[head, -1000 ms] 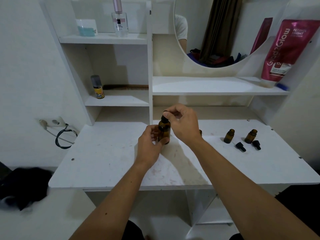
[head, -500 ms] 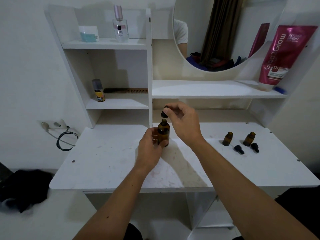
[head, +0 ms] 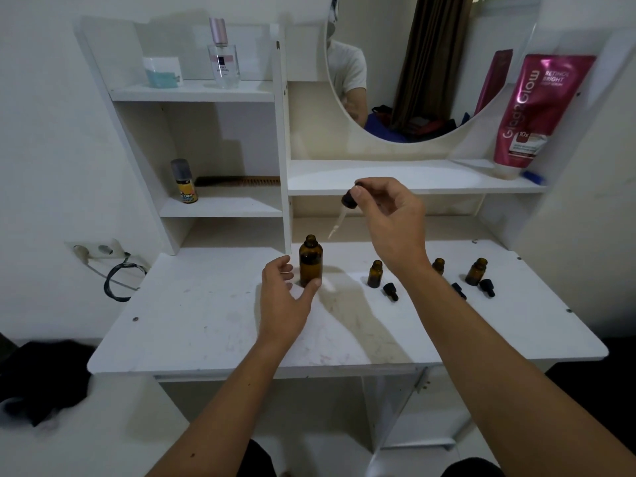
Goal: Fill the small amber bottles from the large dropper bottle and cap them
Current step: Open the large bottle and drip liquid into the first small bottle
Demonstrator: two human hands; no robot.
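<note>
The large amber bottle [head: 310,261] stands uncapped on the white vanity table [head: 206,325]. My left hand [head: 284,294] is just in front of it, fingers relaxed, thumb tip touching its base. My right hand [head: 389,215] pinches the black bulb of the dropper [head: 346,210] and holds it in the air above and right of the bottle, glass tube pointing down-left. Three small amber bottles stand uncapped: one [head: 375,274] by my right wrist, one [head: 438,266] partly behind my forearm, one [head: 476,271] at the right. Their black caps [head: 391,291], [head: 458,290], [head: 487,287] lie beside them.
Shelves behind the table hold a perfume bottle [head: 223,56], a small spray can [head: 186,182], a comb [head: 241,181] and a pink tube [head: 537,111]. A round mirror [head: 430,63] hangs above. A wall socket with a black cable [head: 117,273] is at the left.
My right hand has lifted the dropper fully out of the large bottle and moved it up and right. My left hand has let go of the bottle and opened.
</note>
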